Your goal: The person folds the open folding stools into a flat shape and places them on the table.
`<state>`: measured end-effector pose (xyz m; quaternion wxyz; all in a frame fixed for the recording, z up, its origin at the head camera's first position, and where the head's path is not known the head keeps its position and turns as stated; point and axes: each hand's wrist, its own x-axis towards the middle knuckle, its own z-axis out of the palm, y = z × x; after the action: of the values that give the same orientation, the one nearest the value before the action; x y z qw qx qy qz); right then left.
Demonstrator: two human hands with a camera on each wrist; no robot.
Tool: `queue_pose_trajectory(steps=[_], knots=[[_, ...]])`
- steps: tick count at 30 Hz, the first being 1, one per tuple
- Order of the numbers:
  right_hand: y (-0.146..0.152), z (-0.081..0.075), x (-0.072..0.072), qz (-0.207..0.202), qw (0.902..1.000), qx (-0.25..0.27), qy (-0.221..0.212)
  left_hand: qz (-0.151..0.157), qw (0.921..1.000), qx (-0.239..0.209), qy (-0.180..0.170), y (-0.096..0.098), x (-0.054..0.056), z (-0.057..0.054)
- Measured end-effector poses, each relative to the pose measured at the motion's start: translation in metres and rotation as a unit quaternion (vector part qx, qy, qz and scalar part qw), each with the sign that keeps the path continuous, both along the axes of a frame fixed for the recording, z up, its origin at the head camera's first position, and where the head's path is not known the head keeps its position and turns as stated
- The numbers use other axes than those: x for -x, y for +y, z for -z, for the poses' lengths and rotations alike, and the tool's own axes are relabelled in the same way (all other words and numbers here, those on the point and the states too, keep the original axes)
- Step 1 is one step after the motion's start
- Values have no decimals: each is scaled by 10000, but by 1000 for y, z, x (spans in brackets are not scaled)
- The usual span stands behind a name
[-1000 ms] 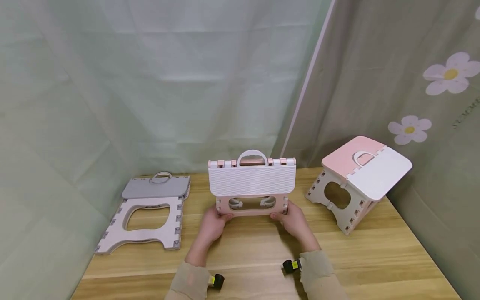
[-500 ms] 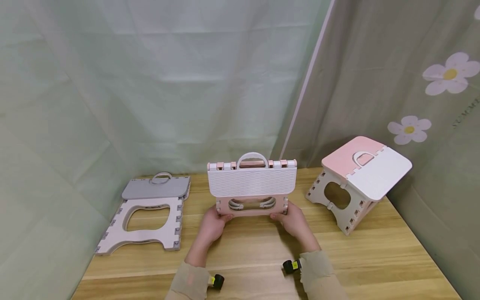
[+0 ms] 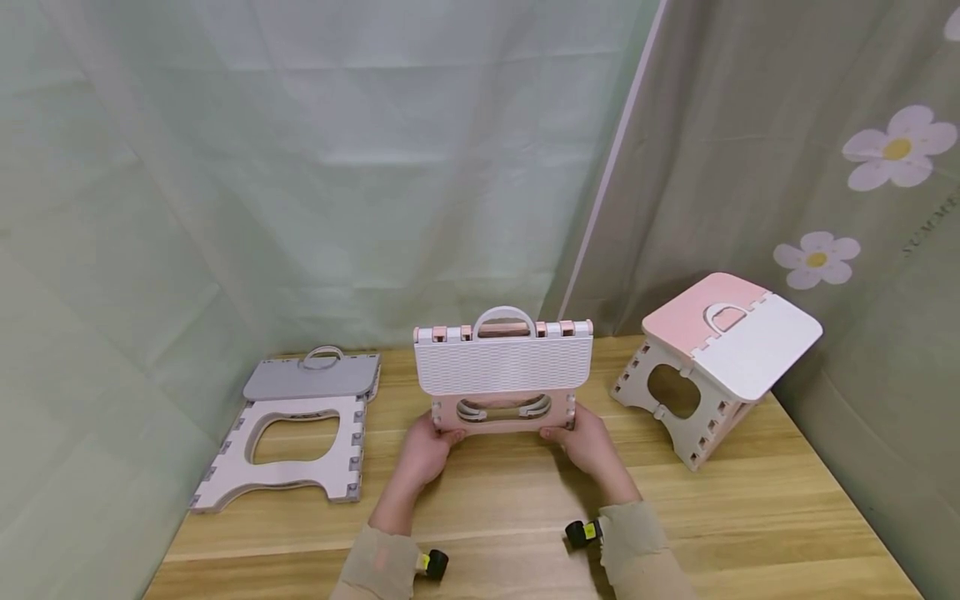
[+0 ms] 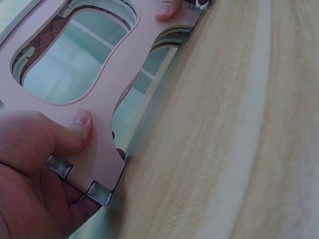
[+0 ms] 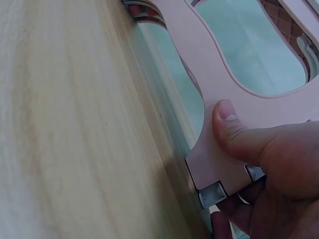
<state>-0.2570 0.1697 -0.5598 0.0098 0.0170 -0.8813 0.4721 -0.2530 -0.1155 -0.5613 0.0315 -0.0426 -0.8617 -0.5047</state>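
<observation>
1. Held upright between left and right fingers: pink-and-white folding stool [image 3: 504, 367], seat folded down, loop handle [image 3: 504, 312] on top, well above both thumbs.
2. Gripping one lower corner: left hand [image 3: 425, 450], left thumb [image 4: 75, 132] pressed on the pink leg panel [image 4: 99, 118], fingers curled behind its edge.
3. Gripping the opposite lower corner: right hand [image 3: 590, 446], right thumb [image 5: 234, 132] on the same panel, fingers wrapped round behind.
4. Close beneath the fingertips: wooden tabletop [image 3: 495, 504]. Hard to judge from these angles: contact between stool feet and wood.
5. Lying flat, left of the left fingers, well apart: grey-and-white stool [image 3: 300, 472].
6. Standing unfolded, right of the right fingers, well apart: second pink-and-white stool [image 3: 716, 362].
7. Nearer the camera than the fingers: beige sleeves [image 3: 381, 560], black wrist devices [image 3: 435, 565].
8. Hung beyond the fingers: pale green fabric [image 3: 375, 167]; farther right, darker fabric [image 3: 712, 167] with white flower prints [image 3: 897, 148].
</observation>
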Motion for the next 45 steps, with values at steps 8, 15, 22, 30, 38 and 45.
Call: queue_pose_trajectory(steps=[8,15,22,30,38,45], knots=[[1,0,-1,-48,9999,-34,104,-29,9999,-89,-48,1,-1,-1],[0,0,-1,54,10000,7,67,-34,9999,-125,-104,-2,0,1],[2,-1,-2,-67,10000,23,-23,187,9991,-250,-285,-12,0,3],[16,-8,-3,-114,9995,84,-265,211,9986,-329,-358,-22,1,-4],[27,-18,-3,65,9948,882,-509,-29,9985,-496,-244,-29,1,-14],[29,-18,-3,-131,9965,755,-345,-92,9968,-764,-228,-31,0,-18]])
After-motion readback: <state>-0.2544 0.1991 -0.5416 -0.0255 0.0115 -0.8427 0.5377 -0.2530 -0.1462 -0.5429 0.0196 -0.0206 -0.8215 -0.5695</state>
